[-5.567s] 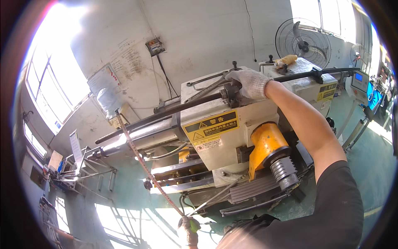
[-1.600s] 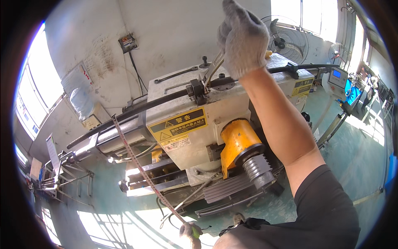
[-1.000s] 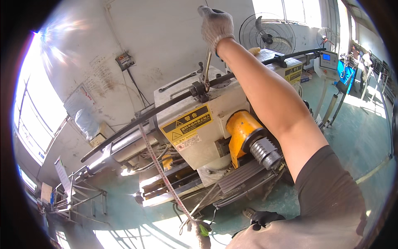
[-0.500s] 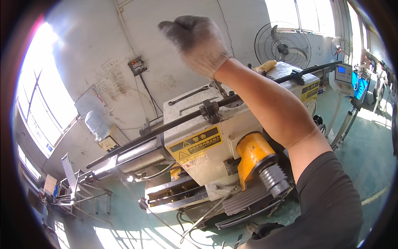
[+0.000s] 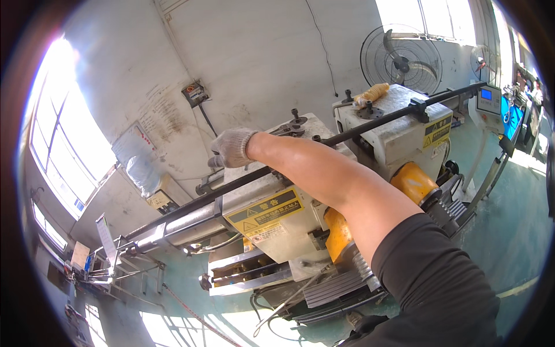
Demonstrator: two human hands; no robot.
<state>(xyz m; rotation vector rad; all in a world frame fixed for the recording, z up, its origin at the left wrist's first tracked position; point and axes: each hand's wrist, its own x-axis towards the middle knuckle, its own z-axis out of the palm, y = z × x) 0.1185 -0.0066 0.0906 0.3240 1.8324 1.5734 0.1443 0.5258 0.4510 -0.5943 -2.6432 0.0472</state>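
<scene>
My right arm crosses the picture from the lower right. Its hand (image 5: 232, 148), in a light grey knitted glove, is over the left part of a white machine housing (image 5: 257, 205), beside a long dark rod (image 5: 199, 207). The fingers curl downward, and whatever they hold, if anything, is hidden. Just beyond my forearm shows what looks like the end of a wrench (image 5: 284, 130) lying on the housing; its other end is out of sight behind the hand. Under the forearm is an orange machine part (image 5: 337, 234). My left hand is not in view.
To the right stands a second white housing (image 5: 399, 130) with a yellow glove-like bundle (image 5: 372, 94) on top. A large fan (image 5: 401, 61) is behind it, a control panel (image 5: 488, 100) at far right. A metal frame stand (image 5: 110, 254) is on the left.
My right hand has come down from in front of the wall to the top of the left housing, its forearm now flatter. The view has shifted slightly.
</scene>
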